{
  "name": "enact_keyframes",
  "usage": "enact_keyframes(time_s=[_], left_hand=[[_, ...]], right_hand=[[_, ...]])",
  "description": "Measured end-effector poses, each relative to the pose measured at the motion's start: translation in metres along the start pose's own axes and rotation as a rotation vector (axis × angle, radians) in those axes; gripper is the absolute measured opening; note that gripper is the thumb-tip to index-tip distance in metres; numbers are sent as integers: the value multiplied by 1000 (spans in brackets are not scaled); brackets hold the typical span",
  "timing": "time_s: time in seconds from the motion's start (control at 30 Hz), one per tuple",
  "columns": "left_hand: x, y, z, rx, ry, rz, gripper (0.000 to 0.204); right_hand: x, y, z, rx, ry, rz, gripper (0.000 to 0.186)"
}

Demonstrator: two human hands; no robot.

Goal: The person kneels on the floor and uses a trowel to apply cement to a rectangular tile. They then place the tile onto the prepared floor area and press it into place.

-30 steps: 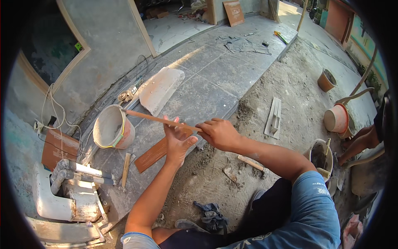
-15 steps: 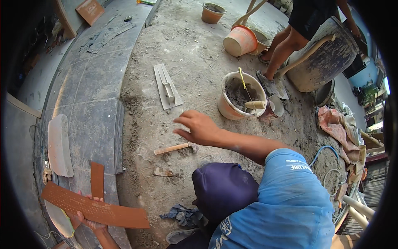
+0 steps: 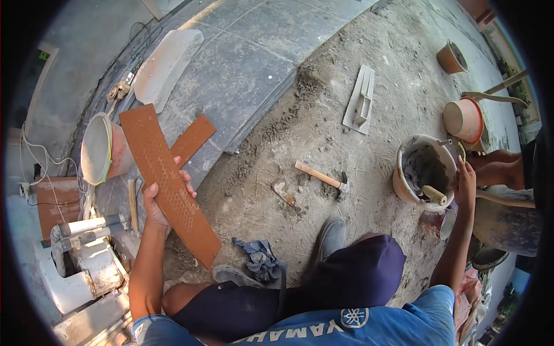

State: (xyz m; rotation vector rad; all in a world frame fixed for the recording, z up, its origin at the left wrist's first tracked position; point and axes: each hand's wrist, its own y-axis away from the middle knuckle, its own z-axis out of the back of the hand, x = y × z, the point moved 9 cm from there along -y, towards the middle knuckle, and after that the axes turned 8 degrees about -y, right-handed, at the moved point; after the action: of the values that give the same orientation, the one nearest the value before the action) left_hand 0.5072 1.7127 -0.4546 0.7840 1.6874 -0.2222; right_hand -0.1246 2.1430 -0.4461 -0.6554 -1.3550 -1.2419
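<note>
A long brown tile strip [image 3: 167,181] with a bumpy underside is gripped in my left hand [image 3: 156,207], thumb on the near face. A shorter brown strip [image 3: 195,138] sticks out behind it; whether my fingers also hold that one is unclear. At the right, my right hand [image 3: 465,180] is at the rim of a bucket [image 3: 402,181] of grey mortar, fingers closed at a thin yellow piece [image 3: 461,151]. What kind of thing that is does not show. A wooden tool handle [image 3: 434,195] lies across the bucket's near edge.
A hammer [image 3: 318,174] and a plastering float [image 3: 361,102] lie on the dirt floor. The tiled step [image 3: 242,69] bears a pale slab [image 3: 167,69]. Another bucket [image 3: 118,150] stands at left. At far right stand more buckets and another person's leg [image 3: 499,169].
The view has swung round. My right arm has moved from above the dirt near the hammer to the mortar bucket's rim. My left hand keeps its hold on the brown tile strip.
</note>
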Motion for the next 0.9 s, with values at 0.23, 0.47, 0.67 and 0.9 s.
enact_keyframes(time_s=[0.23, 0.47, 0.67, 0.9], left_hand=[[-7, 30, 36, -120, 44, 14, 95], [-15, 38, 34, -102, -56, 4, 96], [-21, 18, -6, -15, -103, 47, 100], [-5, -6, -43, 19, -175, 138, 107]], right_hand=[[24, -1, -50, 112, -135, 19, 21], [23, 63, -132, 279, -224, 57, 14], [-1, 93, -198, 424, -175, 65, 24], [-22, 122, -266, 559, 1198, 804, 43]])
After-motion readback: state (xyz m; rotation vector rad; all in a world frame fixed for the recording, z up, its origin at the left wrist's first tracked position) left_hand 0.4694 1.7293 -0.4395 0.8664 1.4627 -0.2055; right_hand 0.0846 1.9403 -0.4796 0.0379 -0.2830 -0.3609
